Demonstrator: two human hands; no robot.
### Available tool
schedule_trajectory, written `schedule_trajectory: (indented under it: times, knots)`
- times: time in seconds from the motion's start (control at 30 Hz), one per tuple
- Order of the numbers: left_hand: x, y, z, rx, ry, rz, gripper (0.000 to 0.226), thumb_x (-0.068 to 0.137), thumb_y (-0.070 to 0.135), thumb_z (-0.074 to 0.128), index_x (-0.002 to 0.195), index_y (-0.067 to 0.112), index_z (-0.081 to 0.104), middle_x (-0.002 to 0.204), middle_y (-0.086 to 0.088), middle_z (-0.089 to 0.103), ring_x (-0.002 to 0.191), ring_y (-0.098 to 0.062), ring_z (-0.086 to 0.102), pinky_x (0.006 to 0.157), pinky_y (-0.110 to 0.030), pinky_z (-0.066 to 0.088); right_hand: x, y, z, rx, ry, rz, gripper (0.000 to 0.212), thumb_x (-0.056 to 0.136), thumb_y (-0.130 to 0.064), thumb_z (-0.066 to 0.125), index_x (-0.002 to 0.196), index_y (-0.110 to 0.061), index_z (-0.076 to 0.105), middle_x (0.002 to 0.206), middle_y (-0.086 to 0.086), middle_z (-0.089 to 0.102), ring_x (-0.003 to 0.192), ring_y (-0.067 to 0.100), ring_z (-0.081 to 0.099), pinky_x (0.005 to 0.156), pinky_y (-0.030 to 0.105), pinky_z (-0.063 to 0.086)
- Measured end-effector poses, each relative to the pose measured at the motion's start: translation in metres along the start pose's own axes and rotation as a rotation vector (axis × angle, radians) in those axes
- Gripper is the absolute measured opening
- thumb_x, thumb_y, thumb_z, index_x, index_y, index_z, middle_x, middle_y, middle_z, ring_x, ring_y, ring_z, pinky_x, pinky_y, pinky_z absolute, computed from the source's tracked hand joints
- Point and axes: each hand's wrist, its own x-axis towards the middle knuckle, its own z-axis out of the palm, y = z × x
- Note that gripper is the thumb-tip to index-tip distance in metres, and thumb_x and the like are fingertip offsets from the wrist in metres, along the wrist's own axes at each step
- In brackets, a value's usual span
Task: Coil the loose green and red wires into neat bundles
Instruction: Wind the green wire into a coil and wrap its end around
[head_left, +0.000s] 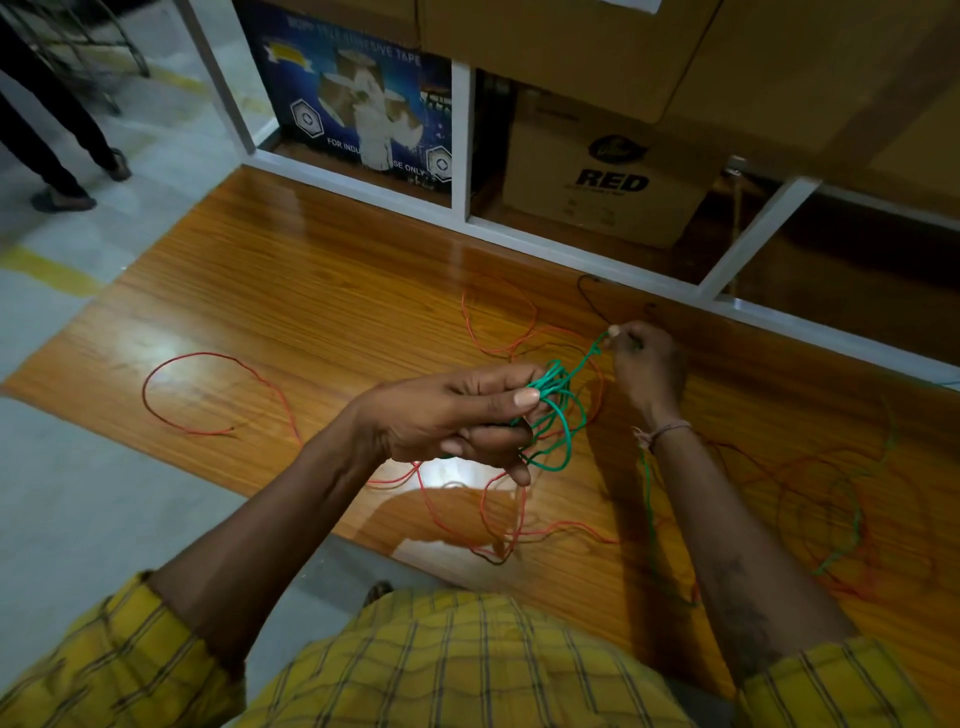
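Observation:
My left hand (457, 421) is closed around a bundle of green wire loops (563, 415) held above the wooden table (291, 291). A strand of that green wire runs up and right to my right hand (647, 364), which pinches it between thumb and fingertips. Loose red wires lie on the table: one big loop (208, 358) at the left, a tangle (498, 525) below my left hand, and thin loops (498, 317) behind the hands. More green wire (852, 519) mixed with red lies at the right, under my right forearm.
White shelf frames (460, 140) stand along the table's back edge, holding a blue adhesive tape box (358, 104) and a brown carton marked RED (613, 176). A person's legs (57, 140) stand on the grey floor at far left.

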Motion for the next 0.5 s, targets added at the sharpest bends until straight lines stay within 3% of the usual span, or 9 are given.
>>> schedule_trajectory:
  times: [0.27,0.43,0.5]
  knots:
    - [0.0,0.006,0.004,-0.051,-0.064,0.0,0.012,0.11,0.02,0.036,0.105,0.013,0.044,0.056,0.002,0.015,0.038,-0.01,0.013,0.095,-0.045,0.054,0.0,-0.007,0.009,-0.049,0.014,0.008,0.027,0.107,-0.03,0.058,0.094,-0.016,0.077,0.09,-0.003,0.068,0.083,0.017,0.06,0.057,0.021,0.033]
    - [0.001,0.005,-0.005,-0.07,0.075,-0.013,0.018,0.115,0.018,0.032,0.109,0.011,0.048,0.058,0.0,0.016,0.039,-0.01,0.013,0.1,-0.048,0.053,0.003,0.005,0.006,-0.06,-0.099,-0.058,0.025,0.105,-0.031,0.061,0.096,-0.016,0.079,0.093,0.002,0.074,0.084,0.019,0.064,0.059,0.026,0.039]
    - [0.001,0.005,-0.012,-0.106,0.145,-0.012,0.02,0.116,0.019,0.033,0.106,0.016,0.05,0.059,0.003,0.018,0.038,-0.007,0.02,0.101,-0.048,0.053,0.004,0.01,0.004,-0.051,-0.165,-0.085,0.018,0.102,-0.03,0.066,0.094,-0.019,0.078,0.098,0.003,0.076,0.092,0.019,0.068,0.067,0.029,0.043]
